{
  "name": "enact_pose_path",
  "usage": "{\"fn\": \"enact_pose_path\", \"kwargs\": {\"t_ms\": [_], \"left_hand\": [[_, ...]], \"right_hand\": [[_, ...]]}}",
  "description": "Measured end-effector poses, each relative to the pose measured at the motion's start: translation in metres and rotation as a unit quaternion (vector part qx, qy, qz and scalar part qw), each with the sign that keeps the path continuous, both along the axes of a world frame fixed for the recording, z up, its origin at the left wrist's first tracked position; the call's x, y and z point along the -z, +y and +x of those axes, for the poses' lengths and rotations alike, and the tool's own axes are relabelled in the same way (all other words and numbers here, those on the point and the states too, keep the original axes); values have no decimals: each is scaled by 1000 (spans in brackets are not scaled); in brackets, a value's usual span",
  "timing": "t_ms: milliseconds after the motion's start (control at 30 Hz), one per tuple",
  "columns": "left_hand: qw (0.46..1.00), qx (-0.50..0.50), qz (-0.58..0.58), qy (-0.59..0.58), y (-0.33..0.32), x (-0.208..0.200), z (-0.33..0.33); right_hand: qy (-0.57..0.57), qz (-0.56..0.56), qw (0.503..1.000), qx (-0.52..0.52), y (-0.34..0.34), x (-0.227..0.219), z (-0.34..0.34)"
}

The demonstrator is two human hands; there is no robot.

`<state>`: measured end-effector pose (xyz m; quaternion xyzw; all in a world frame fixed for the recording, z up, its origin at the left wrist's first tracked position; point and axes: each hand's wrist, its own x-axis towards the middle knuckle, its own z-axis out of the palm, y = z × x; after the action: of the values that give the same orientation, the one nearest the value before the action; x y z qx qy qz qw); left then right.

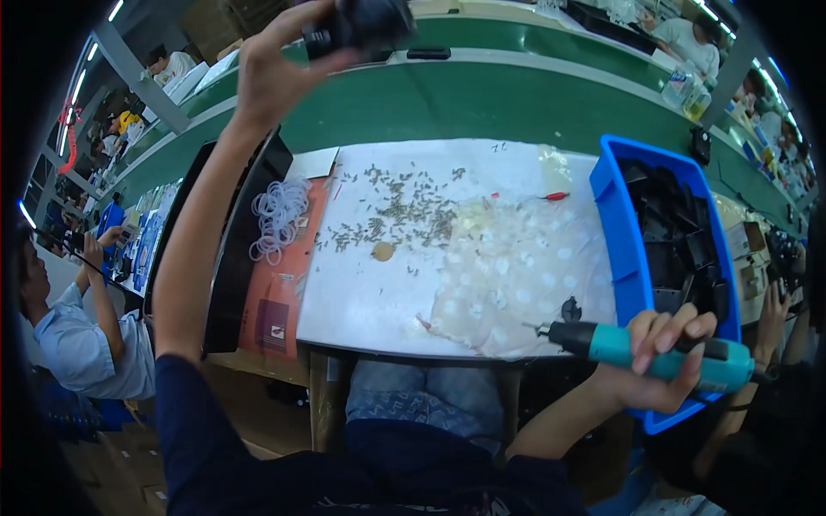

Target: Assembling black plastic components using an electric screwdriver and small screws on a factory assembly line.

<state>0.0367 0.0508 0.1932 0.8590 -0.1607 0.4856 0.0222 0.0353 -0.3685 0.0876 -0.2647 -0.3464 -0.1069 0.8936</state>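
Observation:
My left hand (277, 76) is raised at the far side of the bench, its fingers closed round a black boxy part (368, 27) that is blurred, so I cannot tell its kind. My right hand (662, 357) grips a teal electric screwdriver (607, 342) at the near right, its bit pointing left over the bench edge. Many small metal screws (404, 211) lie scattered on the white work surface (361, 297). Near the bit, a small black piece (570, 310) rests on a translucent plastic sheet (516, 275).
A blue bin (621, 258) of black plastic parts (667, 228) stands on the right. On the left are a black tray (232, 258) and clear rings (280, 215) on an orange sheet (280, 297). A red-handled piece (557, 197) lies farther back. Co-workers sit at both sides.

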Motion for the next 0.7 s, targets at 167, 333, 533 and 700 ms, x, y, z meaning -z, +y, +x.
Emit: {"fn": "enact_pose_path", "kwargs": {"t_ms": [167,333,533,700], "left_hand": [[878,-233,-419,-4,99,93,90],[861,-291,-171,381,90,129,91],[898,-345,-215,170,116,72,-65],[839,-412,-337,-115,74,136,-322]], "right_hand": [[78,-49,995,32,-1,4,-29],[97,-104,989,48,-14,14,-42],[26,-167,985,22,25,16,-36],[-11,-131,986,97,48,-5,-27]]}}
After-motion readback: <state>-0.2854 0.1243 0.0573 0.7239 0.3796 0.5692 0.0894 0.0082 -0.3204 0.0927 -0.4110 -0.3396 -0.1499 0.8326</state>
